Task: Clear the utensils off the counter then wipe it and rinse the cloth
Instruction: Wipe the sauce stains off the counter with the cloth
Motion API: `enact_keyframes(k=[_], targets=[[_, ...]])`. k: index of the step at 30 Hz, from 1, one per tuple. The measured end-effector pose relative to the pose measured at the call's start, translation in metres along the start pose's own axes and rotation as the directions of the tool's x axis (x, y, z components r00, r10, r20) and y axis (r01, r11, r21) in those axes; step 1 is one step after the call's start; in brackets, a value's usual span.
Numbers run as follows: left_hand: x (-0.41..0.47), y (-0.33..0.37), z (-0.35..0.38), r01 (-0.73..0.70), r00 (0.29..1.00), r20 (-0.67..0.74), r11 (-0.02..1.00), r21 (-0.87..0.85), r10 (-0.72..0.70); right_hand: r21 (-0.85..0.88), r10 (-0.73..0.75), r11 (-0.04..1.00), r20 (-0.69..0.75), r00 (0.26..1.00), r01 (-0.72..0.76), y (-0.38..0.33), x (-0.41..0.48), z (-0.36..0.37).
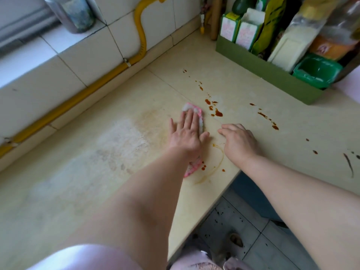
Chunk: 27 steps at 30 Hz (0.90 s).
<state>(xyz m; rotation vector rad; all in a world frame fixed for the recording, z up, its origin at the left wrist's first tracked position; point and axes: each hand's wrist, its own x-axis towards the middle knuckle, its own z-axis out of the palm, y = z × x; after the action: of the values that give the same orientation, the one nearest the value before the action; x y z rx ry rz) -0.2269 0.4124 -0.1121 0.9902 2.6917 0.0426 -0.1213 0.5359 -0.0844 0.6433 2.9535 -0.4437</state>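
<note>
Your bench (97, 172) is a pale cream worktop set against a tiled wall. A pink-edged white cloth (190, 108) lies flat near its middle. Reddish-brown sauce splashes (218, 113) dot the surface just right of the cloth and trail toward the front edge. A green cardboard box (263, 74) of packets stands in the far right corner.

Bare arms: the left forearm (148, 191) and right forearm (302, 195) are uncovered down to the left hand (187, 137) and right hand (240, 142). A pale pink short sleeve (83, 258) caps the left upper arm. A pale pink garment (196, 265) — faintly mottled — shows low between the arms.
</note>
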Motion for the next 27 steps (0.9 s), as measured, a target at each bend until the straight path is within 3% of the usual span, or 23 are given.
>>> enact_keyframes(k=[4, 7, 11, 15, 18, 27], targets=[[-0.037, -0.014, 0.002, 0.044, 0.999, 0.014, 0.999, -0.007, -0.044, -0.041, -0.042, 0.998, 0.019, 0.999, 0.042, -0.003, -0.008, 0.0], [-0.06, -0.036, 0.003, 0.172, 0.985, 0.004, 0.985, -0.026, -0.172, -0.028, -0.062, 0.998, 0.014, 0.998, 0.062, -0.005, -0.011, 0.001], [-0.09, -0.057, 0.009, 0.399, 0.916, -0.004, 0.912, -0.091, -0.401, -0.011, -0.109, 0.994, -0.012, 0.994, 0.109, -0.004, -0.018, -0.001], [-0.093, -0.035, 0.01, 0.545, 0.835, 0.017, 0.823, -0.159, -0.55, -0.021, -0.142, 0.99, -0.01, 0.99, 0.142, 0.012, -0.031, -0.011], [-0.085, -0.005, 0.011, 0.526, 0.847, 0.015, 0.836, -0.157, -0.531, -0.022, -0.126, 0.992, -0.013, 0.992, 0.126, 0.03, -0.04, -0.017], [-0.042, 0.117, 0.024, 0.234, 0.971, -0.027, 0.969, -0.085, -0.237, 0.011, -0.083, 0.996, -0.071, 0.994, 0.084, 0.081, -0.061, -0.033]])
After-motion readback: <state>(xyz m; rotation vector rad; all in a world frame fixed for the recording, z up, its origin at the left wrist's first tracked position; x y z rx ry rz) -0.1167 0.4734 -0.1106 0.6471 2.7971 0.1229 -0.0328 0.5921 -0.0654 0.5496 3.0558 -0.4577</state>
